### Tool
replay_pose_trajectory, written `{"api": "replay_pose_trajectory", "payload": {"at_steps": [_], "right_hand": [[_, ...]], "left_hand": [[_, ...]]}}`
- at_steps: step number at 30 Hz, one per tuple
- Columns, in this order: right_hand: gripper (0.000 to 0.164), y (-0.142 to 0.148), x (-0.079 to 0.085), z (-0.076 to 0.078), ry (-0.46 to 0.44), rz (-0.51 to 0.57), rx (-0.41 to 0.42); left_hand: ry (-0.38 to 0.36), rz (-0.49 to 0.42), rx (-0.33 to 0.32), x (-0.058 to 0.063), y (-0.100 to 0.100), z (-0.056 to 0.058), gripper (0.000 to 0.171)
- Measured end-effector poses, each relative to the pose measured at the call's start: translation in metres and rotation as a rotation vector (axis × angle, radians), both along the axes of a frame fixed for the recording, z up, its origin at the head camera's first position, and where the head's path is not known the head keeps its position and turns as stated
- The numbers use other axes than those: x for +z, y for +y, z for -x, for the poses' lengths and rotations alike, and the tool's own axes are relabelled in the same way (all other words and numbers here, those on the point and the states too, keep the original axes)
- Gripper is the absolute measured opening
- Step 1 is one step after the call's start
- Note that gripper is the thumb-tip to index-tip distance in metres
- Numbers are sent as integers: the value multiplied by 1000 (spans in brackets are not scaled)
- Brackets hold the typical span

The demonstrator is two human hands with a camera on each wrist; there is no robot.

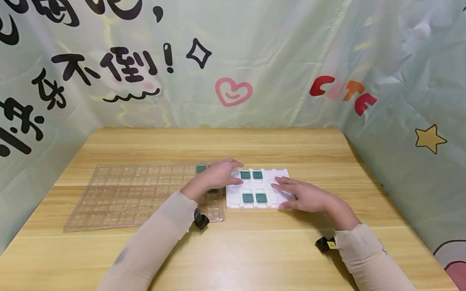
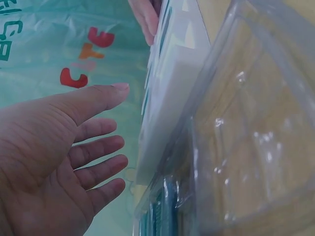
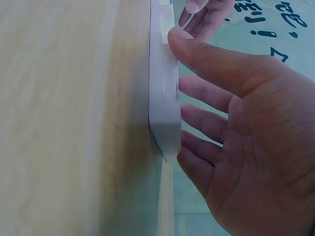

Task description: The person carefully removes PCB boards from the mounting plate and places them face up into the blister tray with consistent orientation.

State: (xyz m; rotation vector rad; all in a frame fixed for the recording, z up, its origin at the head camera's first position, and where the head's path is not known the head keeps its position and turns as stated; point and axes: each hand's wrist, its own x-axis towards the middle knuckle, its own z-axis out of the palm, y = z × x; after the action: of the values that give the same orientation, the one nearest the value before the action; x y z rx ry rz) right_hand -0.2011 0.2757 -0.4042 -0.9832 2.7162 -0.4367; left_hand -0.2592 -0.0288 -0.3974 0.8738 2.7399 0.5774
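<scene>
A white tray (image 1: 234, 202) lies on the table with several small green chips (image 1: 261, 198) set in its pockets. My left hand (image 1: 215, 177) hovers over the tray's left edge, thumb and fingers spread; in the left wrist view the left hand (image 2: 54, 152) holds nothing. At the tray's right end, my right hand (image 1: 311, 196) has its fingertips over the pockets and its thumb by the near edge. The right wrist view shows the right hand (image 3: 261, 118) with loosely bent fingers at the tray's surface (image 3: 165, 113). Any chip under these fingers is hidden.
To the left lies a large clear plastic tray (image 1: 133, 195) with many compartments; a green chip (image 1: 201, 168) shows near its right end, partly behind my left hand. The wooden table (image 1: 253, 262) is bounded by a printed cloth (image 1: 276, 57) at the back and sides.
</scene>
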Motion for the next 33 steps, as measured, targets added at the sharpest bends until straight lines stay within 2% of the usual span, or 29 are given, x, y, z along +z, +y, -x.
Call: {"api": "replay_pose_trajectory", "payload": {"at_steps": [11,23,33], "right_hand": [[70,0,0,1,9,2,7],[71,0,-2,0,-1,5,-3],[71,-1,0,-1,-10,11,-15]], "left_hand": [[-33,29,5,-6,9,5,55],[-15,101,13,-6,19,9,50],[29,122,-16,-7,24,12,46]]}}
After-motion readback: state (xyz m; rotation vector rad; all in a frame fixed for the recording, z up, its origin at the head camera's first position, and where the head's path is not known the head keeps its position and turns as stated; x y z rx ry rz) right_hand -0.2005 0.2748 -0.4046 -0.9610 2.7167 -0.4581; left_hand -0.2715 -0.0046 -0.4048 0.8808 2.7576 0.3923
